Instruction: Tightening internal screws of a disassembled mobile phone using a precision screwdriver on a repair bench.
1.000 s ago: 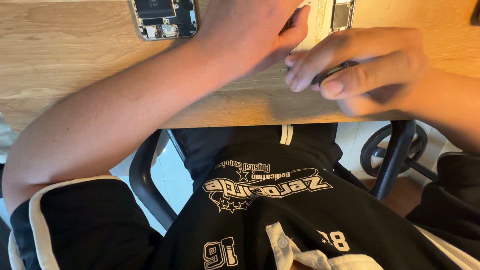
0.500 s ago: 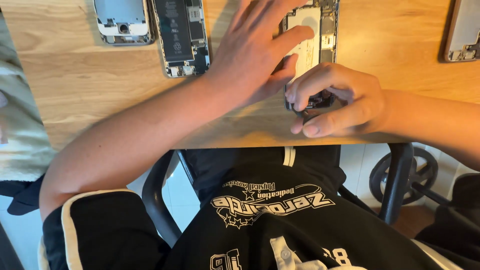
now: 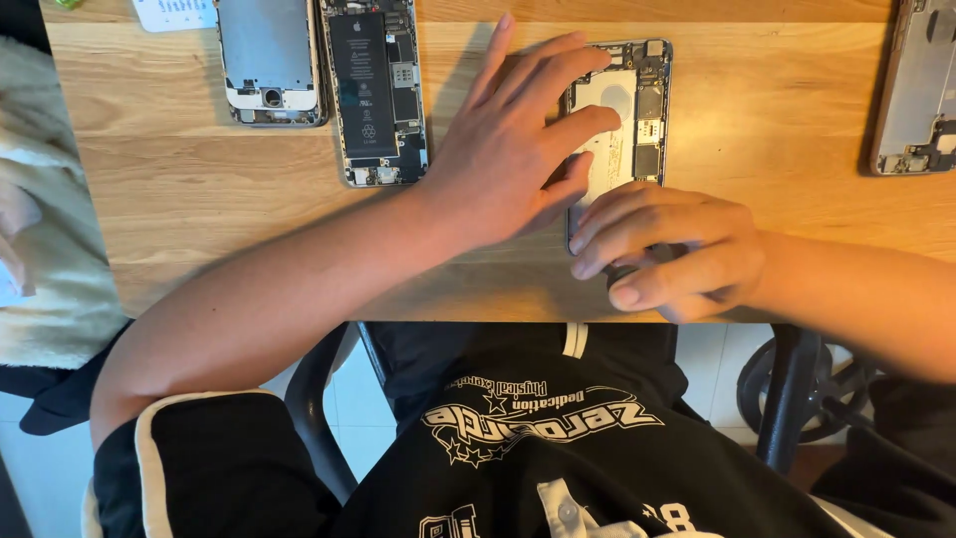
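An opened phone body (image 3: 625,120) with bare silver insides lies on the wooden table (image 3: 199,199). My left hand (image 3: 518,149) lies flat across its left side, fingers spread, pressing it down. My right hand (image 3: 667,249) is curled over the phone's near end, fingers closed around a small dark object (image 3: 637,267) that is mostly hidden. What that object is cannot be made out.
A second opened phone with a black battery (image 3: 373,90) and a separate silver phone shell (image 3: 271,62) lie at the back left. Another phone shell (image 3: 921,90) sits at the right edge. A pale cloth (image 3: 50,229) hangs at the left. A black chair (image 3: 787,399) is below.
The view has tilted up, showing more of the table and the phones. My left hand has spread flatter over the phone; my right hand stays curled at its near end.
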